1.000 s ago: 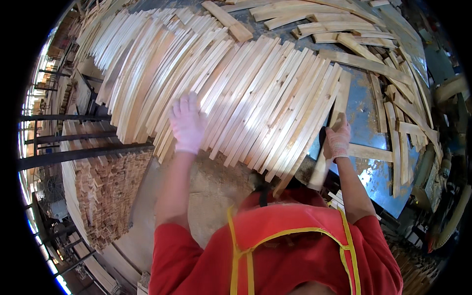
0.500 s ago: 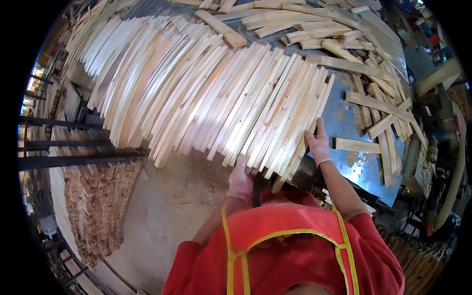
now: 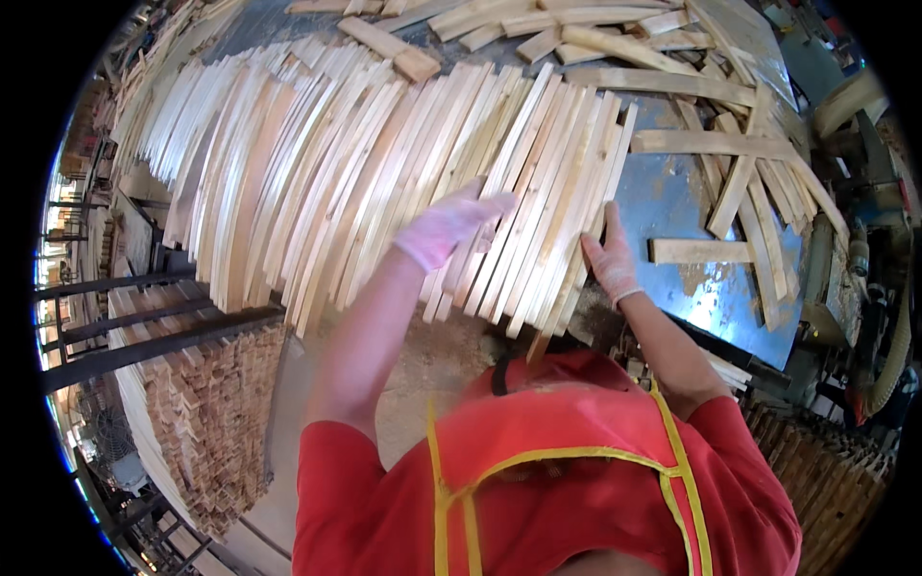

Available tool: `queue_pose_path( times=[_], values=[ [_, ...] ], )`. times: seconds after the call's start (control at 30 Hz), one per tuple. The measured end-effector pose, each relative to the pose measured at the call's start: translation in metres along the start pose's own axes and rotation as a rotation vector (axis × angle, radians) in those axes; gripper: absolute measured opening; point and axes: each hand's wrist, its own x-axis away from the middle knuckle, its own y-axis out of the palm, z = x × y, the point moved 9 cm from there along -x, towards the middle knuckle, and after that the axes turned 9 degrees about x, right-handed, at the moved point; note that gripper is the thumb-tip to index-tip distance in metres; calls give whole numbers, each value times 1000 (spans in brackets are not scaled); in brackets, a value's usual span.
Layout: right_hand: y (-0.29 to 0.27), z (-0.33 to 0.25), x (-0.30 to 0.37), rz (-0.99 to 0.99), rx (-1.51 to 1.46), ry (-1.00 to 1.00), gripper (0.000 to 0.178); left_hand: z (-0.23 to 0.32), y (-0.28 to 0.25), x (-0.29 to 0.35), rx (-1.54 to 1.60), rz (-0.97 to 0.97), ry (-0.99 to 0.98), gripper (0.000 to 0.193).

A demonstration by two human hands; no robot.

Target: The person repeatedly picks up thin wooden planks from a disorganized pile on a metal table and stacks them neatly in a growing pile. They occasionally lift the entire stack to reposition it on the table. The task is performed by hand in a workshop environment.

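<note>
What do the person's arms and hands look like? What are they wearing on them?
The left hand and right hand wear thin, pale pinkish-white fabric gloves with snug cuffs at the wrists. The forearms are bare. Above them are short, plain red fabric sleeves. No cables or markings show on the arms.

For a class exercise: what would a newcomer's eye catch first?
The eye likely meets the long row of pale wooden strips in the middle, the left hand over it and the right hand at its right edge. Loose boards lie jumbled on the blue table, upper right, and a wood stack stands lower left.
</note>
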Motion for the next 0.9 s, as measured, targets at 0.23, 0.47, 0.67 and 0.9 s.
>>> queue_pose_path(
  times=[0.23,0.47,0.67,0.9],
  values=[
    [-23,17,-46,-142,-794,270,86,21,-8,31,-441,242,-124,81],
    [-24,25,-69,-443,-883,189,84,-28,-173,102,-1567,843,167,87],
    [-62,71,-198,-366,-525,167,60,-35,-155,98,-1525,799,120,84],
    [-98,50,-165,128,175,21,68,-33,-133,128,-1525,1029,-44,75]
  ],
)
